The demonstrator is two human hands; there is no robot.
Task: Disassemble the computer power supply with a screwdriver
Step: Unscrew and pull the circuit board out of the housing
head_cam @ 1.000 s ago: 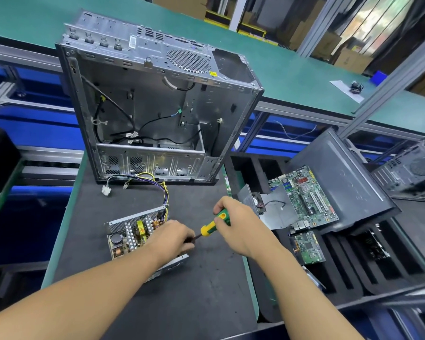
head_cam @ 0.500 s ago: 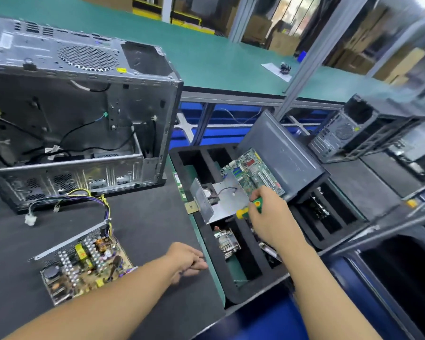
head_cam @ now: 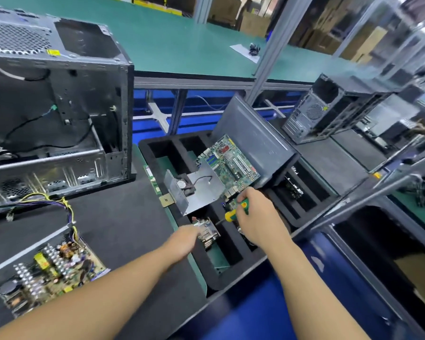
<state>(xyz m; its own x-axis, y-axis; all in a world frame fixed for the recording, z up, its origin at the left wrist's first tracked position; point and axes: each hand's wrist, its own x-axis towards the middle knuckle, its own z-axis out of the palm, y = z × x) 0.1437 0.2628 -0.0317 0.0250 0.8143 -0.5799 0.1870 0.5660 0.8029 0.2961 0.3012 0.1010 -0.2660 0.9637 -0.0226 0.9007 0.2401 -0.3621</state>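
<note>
The opened power supply lies at the lower left on the black mat, its circuit board bare and its yellow and purple wires trailing toward the case. My right hand grips the green and yellow screwdriver over the black foam tray, the shaft pointing left. My left hand reaches over the tray's left rim, next to a finned heatsink. Its fingers point away from me and are blurred, so any small thing in them is hidden.
An empty computer case stands at the back left. On the tray rest a motherboard, a metal cover with a fan and a grey side panel. A second tower stands at the right.
Both hands left the power supply and swung right to the foam tray. The right hand carried the screwdriver along, and the left hand now reaches past the tray's rim beside the heatsink.
</note>
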